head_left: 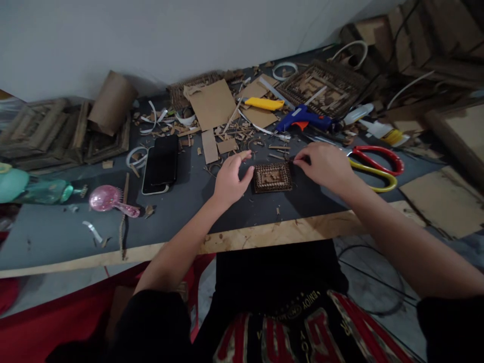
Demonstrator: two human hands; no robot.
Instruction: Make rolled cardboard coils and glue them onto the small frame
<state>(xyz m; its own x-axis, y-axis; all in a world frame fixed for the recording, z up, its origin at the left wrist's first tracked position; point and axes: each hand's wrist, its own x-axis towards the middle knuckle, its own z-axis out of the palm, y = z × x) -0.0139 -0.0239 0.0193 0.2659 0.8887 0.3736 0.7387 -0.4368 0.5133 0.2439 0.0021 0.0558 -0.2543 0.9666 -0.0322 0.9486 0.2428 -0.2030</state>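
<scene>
One small frame [273, 188] lies on the desk [170, 217] between two hands; the left hand [231, 177], beside it, has its grip apart; the right hand [325, 164] has its grip together near the far right corner, whether on anything I cannot tell; two phones [162, 160] lie stacked; the shirt [280, 327] reads "ENJOY"; one bottle's [47, 190] contents are unclear.

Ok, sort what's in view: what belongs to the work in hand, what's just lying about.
Likely part of the work:
small ridged brown rectangle between left hand and right hand
glue gun
yellow cutter
scissors

Likely just lying about:
pink hairbrush
two phones
green bottle
</scene>
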